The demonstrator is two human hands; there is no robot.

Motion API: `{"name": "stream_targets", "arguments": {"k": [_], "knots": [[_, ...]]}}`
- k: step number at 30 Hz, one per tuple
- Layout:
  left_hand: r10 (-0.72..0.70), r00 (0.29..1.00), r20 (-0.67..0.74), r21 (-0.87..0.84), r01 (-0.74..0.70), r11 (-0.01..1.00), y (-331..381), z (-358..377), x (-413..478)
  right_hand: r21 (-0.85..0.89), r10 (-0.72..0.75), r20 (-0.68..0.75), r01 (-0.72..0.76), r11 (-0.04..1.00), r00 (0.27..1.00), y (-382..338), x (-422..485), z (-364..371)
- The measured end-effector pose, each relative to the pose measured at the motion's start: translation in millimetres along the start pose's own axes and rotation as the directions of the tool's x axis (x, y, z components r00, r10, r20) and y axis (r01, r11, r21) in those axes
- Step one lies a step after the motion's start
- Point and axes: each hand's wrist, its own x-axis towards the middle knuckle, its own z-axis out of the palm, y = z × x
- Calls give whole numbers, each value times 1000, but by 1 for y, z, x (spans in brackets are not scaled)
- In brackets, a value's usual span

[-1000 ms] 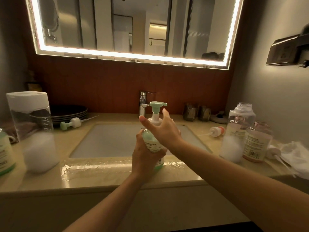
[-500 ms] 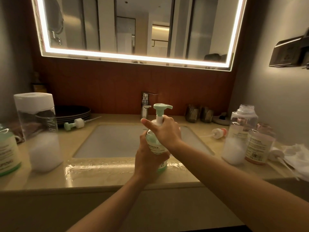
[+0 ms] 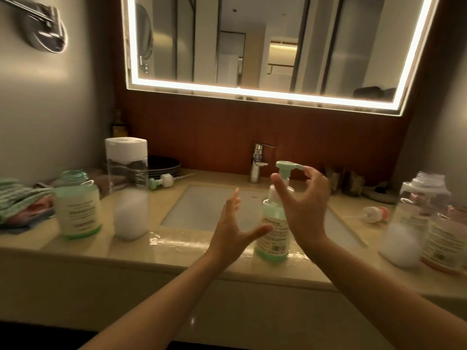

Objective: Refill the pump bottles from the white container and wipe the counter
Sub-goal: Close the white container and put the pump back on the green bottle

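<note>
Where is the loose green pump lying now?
Head view: the loose green pump lies on the counter, back left, beside the dark plates, between the tall clear container and the faucet.

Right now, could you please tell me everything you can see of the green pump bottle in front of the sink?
The pump bottle stands upright on the counter at its glossy front edge, before the sink. It looks like translucent plastic with a green base and a printed label. A white collar carries a mint-green pump head, nozzle pointing right. The left hand reaches its side with the thumb and the right hand hangs open-fingered around its neck; contact is unclear.
</note>
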Motion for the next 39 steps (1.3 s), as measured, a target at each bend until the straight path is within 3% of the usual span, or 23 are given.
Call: {"name": "stream_targets", "arguments": {"k": [3,6,9,14,21,23,27,34,39], "knots": [[57,989,-136,33,-53,998,-10,-39,-10,4,-61,-195,63,998,979,0,-25,3],[82,960,-266,84,-62,994,-17,-72,-18,45,-221,-190,234,971,957,-6,-39,16],[95,932,-350,174,-34,984,-19,-96,-25,125,-346,-34,347,929,938,-25,-51,39],[190,852,-488,285,-51,957,-21,-133,-35,157,-326,274,292,943,905,-55,-56,99],[323,566,-759,331,-92,939,-34,-206,-38,-6,-237,593,299,954,770,-54,-36,183],[340,532,-775,360,-69,930,-46,-225,-33,-51,-204,634,303,951,746,-53,-24,208],[286,574,-767,378,45,925,-84,-254,-18,-114,-167,693,336,935,701,-52,-2,265],[158,697,-699,271,54,961,-110,-260,2,-191,-128,745,393,899,655,-30,26,346],[111,700,-705,242,90,966,-118,-260,18,-226,-164,790,529,818,591,-9,47,392]]}}
